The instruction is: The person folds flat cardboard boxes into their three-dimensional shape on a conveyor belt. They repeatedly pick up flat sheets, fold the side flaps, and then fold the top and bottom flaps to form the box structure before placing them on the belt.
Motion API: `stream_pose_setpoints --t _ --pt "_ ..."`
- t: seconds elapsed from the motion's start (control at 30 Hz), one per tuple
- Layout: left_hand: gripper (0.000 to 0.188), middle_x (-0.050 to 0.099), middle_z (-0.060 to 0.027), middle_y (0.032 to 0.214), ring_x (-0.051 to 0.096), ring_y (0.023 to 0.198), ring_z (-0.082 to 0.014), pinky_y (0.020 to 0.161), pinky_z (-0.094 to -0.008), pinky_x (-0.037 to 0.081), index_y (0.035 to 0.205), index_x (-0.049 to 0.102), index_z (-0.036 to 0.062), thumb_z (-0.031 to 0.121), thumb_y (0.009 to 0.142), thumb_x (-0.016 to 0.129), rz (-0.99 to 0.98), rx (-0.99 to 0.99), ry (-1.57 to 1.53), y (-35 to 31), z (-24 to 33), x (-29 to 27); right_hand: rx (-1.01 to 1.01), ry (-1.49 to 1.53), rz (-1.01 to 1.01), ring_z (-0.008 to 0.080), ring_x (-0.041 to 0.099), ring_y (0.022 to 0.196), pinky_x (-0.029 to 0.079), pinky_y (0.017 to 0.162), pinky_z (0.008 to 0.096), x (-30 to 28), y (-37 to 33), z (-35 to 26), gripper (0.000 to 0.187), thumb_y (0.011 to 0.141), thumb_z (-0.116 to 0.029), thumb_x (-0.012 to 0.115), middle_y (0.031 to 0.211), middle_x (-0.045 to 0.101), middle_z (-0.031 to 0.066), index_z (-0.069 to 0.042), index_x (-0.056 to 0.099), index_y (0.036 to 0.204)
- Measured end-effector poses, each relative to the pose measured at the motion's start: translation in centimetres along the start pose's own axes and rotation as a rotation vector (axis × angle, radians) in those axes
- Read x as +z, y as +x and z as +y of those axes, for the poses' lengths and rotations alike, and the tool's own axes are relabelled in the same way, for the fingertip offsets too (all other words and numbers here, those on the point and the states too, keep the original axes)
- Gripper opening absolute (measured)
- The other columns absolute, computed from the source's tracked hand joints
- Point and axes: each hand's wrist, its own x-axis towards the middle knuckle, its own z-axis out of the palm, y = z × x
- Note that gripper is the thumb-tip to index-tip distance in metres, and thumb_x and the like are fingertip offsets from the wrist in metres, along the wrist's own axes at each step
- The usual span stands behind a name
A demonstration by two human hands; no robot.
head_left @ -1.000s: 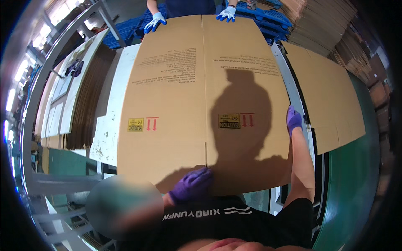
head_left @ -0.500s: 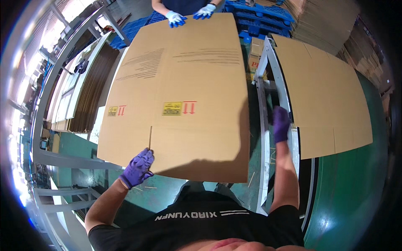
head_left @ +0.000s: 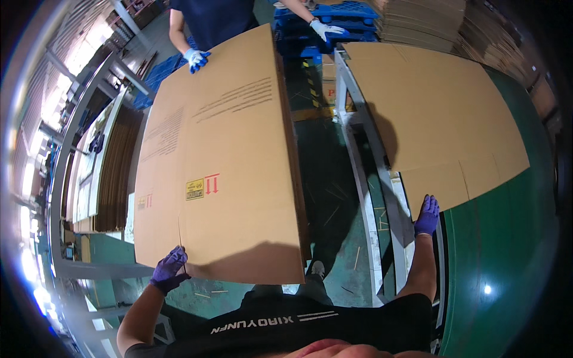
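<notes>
A large brown cardboard sheet [head_left: 239, 161] with yellow labels and red arrow marks lies to the left, sloping toward me. My left hand [head_left: 170, 270], in a purple glove, is closed on its near edge beside a narrow slot. My right hand [head_left: 427, 216], gloved the same way, rests with fingers stretched out on the near left corner of a second cardboard sheet [head_left: 441, 113], which is on the right. What lies under that palm is hidden.
Across from me a co-worker's gloved hand [head_left: 196, 59] touches the left sheet's far edge; their other hand [head_left: 326, 28] reaches toward the right sheet's far corner. A metal frame rail [head_left: 364, 161] runs between the sheets. Stacked cardboard [head_left: 116, 173] stands left, blue pallets [head_left: 340, 15] behind.
My right hand has moved from beside the metal rail onto the right sheet's near corner. One co-worker hand has left the left sheet and moved right. My left hand stays at the slot.
</notes>
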Motion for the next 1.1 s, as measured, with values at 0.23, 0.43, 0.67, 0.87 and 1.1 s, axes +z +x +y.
stream_pose_setpoints --t 0.23,0.43,0.67,0.87,1.1 --pt "0.068 0.049 -0.0217 0.134 0.045 0.127 -0.0376 0.106 -0.0435 0.038 0.122 0.055 0.0048 0.036 0.067 0.078 -0.001 -0.052 0.016 -0.5 -1.0 1.1 -0.373 0.581 0.616 0.0387 0.062 0.090 0.050 0.079 0.0445 -16.8 -8.8 -4.9 0.034 0.074 -0.012 0.065 0.101 0.065 0.0194 -0.003 0.061 0.107" --pt "0.068 0.049 -0.0207 0.135 0.044 0.128 -0.0379 0.106 -0.0445 0.038 0.124 0.054 0.0050 0.041 0.070 0.075 0.084 0.020 -0.059 -0.6 -0.8 1.5 0.217 1.492 0.711 0.0217 0.063 0.082 0.050 0.075 0.0339 -23.0 -16.2 -5.0 0.022 0.089 -0.014 0.058 0.093 0.066 0.0127 0.005 0.063 0.101" --pt "0.066 0.046 -0.0214 0.137 0.041 0.130 -0.0368 0.109 -0.0425 0.035 0.123 0.055 0.0031 0.032 0.068 0.076 0.038 -0.065 -0.057 -0.4 0.1 0.7 0.825 1.812 0.676 0.0229 0.059 0.100 0.047 0.087 0.0353 0.5 -4.9 5.3 0.037 0.092 -0.028 0.061 0.114 0.063 0.0124 0.000 0.060 0.116" --pt "0.066 0.046 -0.0205 0.138 0.041 0.130 -0.0361 0.108 -0.0426 0.036 0.123 0.055 0.0030 0.031 0.068 0.076 0.067 -0.053 -0.032 -0.2 -0.1 0.7 0.533 2.602 -0.220 0.0306 0.046 0.125 0.036 0.105 0.0481 8.1 0.7 2.2 0.061 0.093 -0.050 0.046 0.140 0.047 0.0052 -0.009 0.042 0.138" --pt "0.063 0.045 -0.0188 0.138 0.044 0.128 -0.0368 0.104 -0.0426 0.039 0.129 0.050 0.0047 0.038 0.078 0.066 0.132 0.100 0.056 -0.7 0.1 0.7 0.073 2.778 -0.308 0.0303 0.049 0.123 0.043 0.100 0.0472 -8.7 -3.5 -3.4 0.049 0.093 -0.031 0.048 0.136 0.050 0.0118 -0.006 0.045 0.135"
